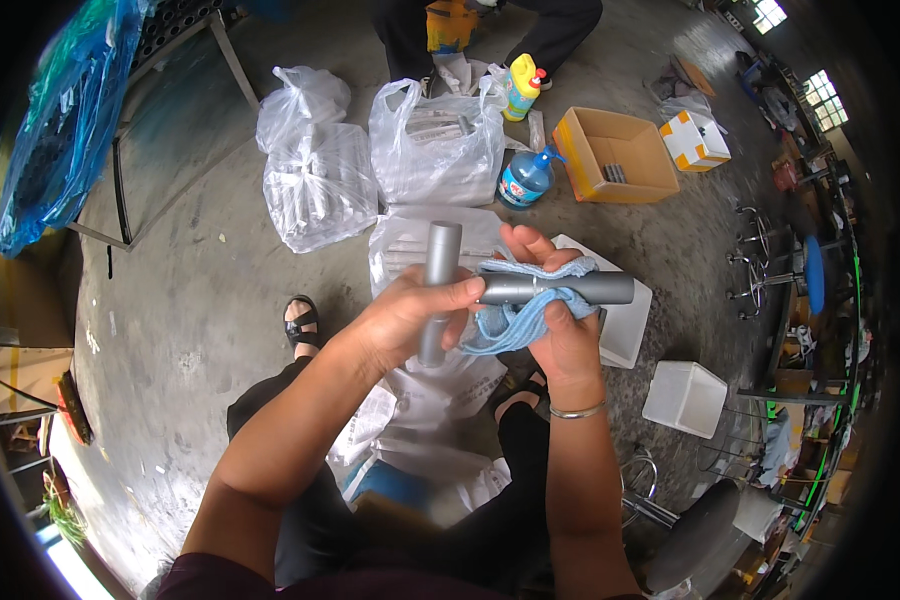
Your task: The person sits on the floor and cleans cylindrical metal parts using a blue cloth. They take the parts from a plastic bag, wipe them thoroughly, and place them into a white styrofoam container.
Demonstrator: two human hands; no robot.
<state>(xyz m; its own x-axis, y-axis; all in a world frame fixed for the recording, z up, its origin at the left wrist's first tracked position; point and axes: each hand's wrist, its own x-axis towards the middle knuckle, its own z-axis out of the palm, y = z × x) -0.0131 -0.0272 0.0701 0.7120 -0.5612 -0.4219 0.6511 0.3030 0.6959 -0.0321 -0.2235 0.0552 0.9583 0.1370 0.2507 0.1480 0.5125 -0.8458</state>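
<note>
Two grey metal cylinders are in my hands, crossing each other. One grey cylinder [442, 251] stands lengthwise in the palm of my left hand [412, 304], with its ends showing above and below the fingers. That hand's thumb also presses on the left end of the second grey cylinder [604, 287], which lies crosswise. A light-blue cloth [529, 326] wraps around the middle of this second cylinder. My right hand [566, 337] grips it through the cloth, thumb below and fingers above. Under the hands lies a plastic bag [397, 225] with paper-wrapped pieces, partly hidden.
Filled plastic bags [319, 187] stand ahead, beside a blue pump bottle [526, 180] and a yellow bottle [521, 86]. To the right are a cardboard box [619, 150] holding small cylinders, and white bins [686, 397]. Another person's legs [401, 37] are at the top.
</note>
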